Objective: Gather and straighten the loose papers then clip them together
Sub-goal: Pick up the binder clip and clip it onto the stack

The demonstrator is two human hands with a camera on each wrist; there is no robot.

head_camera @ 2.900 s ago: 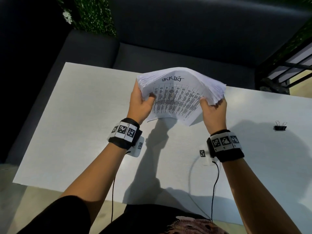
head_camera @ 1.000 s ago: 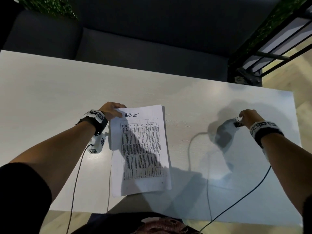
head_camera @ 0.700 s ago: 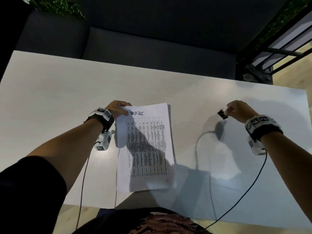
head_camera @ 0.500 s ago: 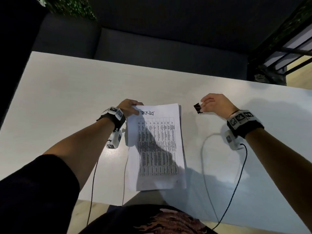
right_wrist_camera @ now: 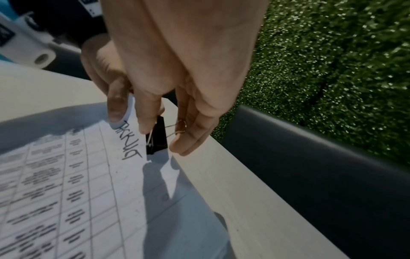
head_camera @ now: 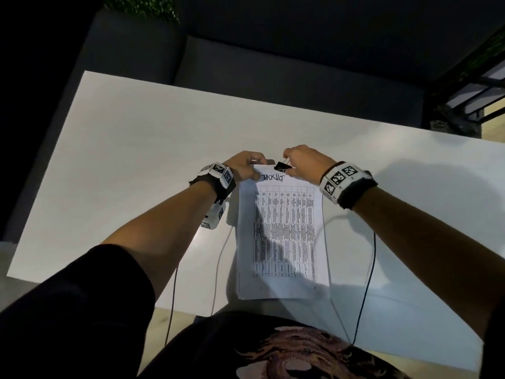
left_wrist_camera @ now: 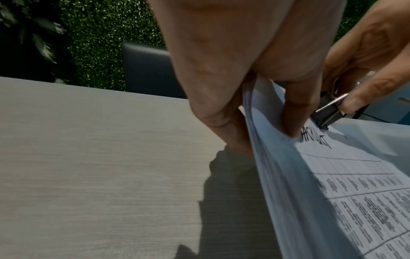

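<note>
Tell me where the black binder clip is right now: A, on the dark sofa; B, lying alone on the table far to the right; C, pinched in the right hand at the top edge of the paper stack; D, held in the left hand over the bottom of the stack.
C: the right hand pinches the binder clip by its wire handles at the top edge of the paper stack, while the left hand holds the stack's top corner.
</note>
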